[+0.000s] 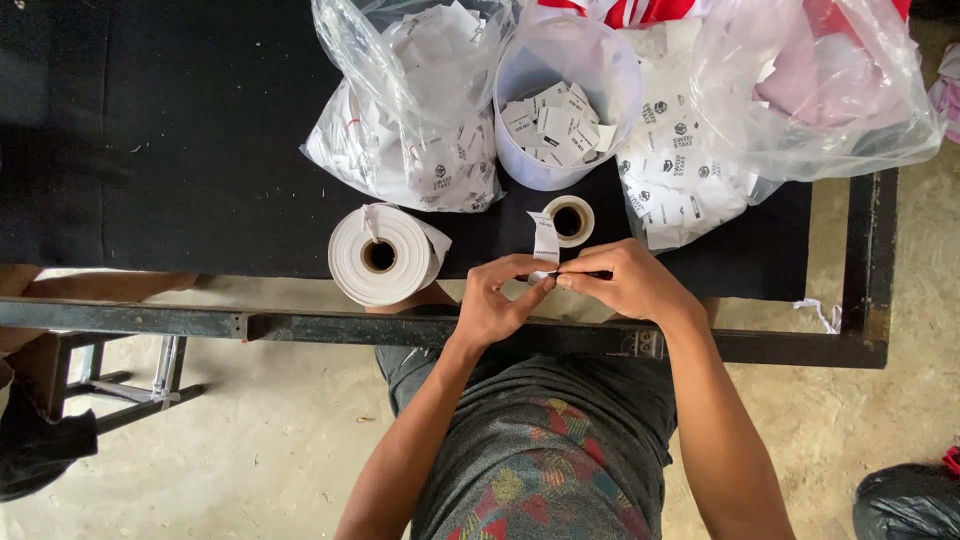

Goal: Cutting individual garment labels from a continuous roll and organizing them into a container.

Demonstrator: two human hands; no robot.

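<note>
Currently my left hand [497, 300] and right hand [622, 283] meet at the near edge of the black table [160, 130], fingertips pinched together on a white label strip [545, 243]. The strip runs up from the pinch to a small tape roll [570, 220] just behind it. A thin dark tool shows under my right fingers; can't tell what kind. Large white label roll [381, 254] lies on its side, left of my hands, near the table edge. Behind: a white plastic cup [568, 100] w/ cut labels inside, flanked by two clear plastic bags, left bag [410, 120] and right bag [720, 110], both full of labels. Metal frame rail [200, 322] runs below the tabletop.
</note>
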